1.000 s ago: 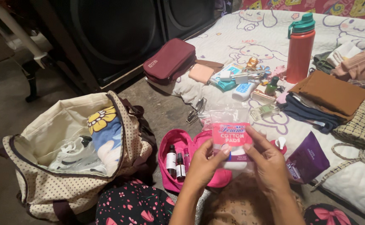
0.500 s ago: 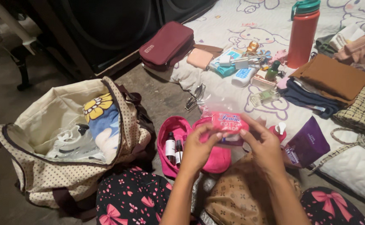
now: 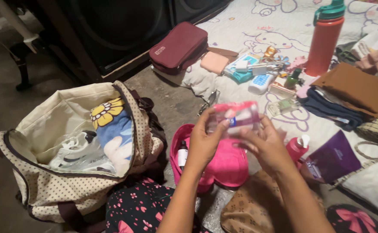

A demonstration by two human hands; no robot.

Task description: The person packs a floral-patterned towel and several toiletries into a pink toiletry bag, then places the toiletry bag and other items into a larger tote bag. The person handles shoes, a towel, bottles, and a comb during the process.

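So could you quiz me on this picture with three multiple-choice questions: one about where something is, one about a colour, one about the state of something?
1. Where is the pink packet that both hands hold?
A. above the open pink pouch
B. inside the dotted bag
C. on the folded clothes

2. What colour is the body of the tall water bottle?
A. blue
B. orange-red
C. white

3. What state is the cream dotted bag in?
A. zipped shut
B. folded flat
C. open, with things inside

Answers:
1. A, since the left hand and right hand hold the packet up over the pink pouch.
2. B, as the bottle's body is orange-red under a green cap.
3. C, because its mouth gapes and a flowered cloth and clear plastic show inside.
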